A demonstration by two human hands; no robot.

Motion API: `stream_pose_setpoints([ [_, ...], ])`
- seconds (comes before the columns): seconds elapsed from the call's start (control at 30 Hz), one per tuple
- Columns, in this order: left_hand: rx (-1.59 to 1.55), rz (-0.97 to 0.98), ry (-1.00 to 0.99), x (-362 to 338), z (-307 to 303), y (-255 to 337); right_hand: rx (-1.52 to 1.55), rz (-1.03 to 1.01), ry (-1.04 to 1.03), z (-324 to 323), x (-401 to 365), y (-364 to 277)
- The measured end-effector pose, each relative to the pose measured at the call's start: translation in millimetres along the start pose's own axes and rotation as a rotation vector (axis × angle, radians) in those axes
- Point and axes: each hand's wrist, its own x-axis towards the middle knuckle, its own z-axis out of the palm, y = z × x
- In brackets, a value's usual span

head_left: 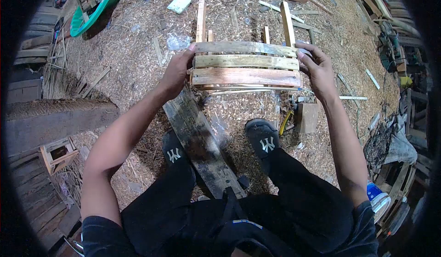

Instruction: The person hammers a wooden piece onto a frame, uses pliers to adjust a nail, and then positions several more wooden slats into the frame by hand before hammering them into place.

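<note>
A small wooden slatted frame (245,61) with legs pointing away hangs between my two hands above the ground. My left hand (178,71) grips its left end, with the thumb at the end of the top slat. On the right end, my right hand (318,68) holds the frame near the top slats, thumb and fingers around the edge. Three broad slats face me, the lowest one more reddish. Below the frame, a worn wooden plank (200,139) runs between my feet.
Wood shavings and scraps cover the ground. A yellow-handled tool (285,122) lies beside a wooden block (308,117) near my right foot. A thick beam (59,121) is at left, a green curved object (98,15) at upper left, and a white-blue bucket (377,199) at lower right.
</note>
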Motion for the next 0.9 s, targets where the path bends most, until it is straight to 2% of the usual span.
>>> stream_pose_setpoints([
  [0.4,-0.031,0.012,0.032,2,2,-1,0.111,-0.001,0.017,0,-4,0],
  [0.57,-0.024,-0.007,0.06,5,1,-2,0.078,-0.031,0.037,1,-4,2],
  [0.67,0.016,-0.035,-0.014,7,-3,-4,0.096,0.018,0.055,5,-4,-1],
  [0.73,-0.04,-0.035,0.057,5,1,-3,0.048,0.013,0.06,6,-3,-1],
  [0.9,-0.096,-0.028,0.03,3,4,0,0.014,0.019,0.101,9,0,-2],
])
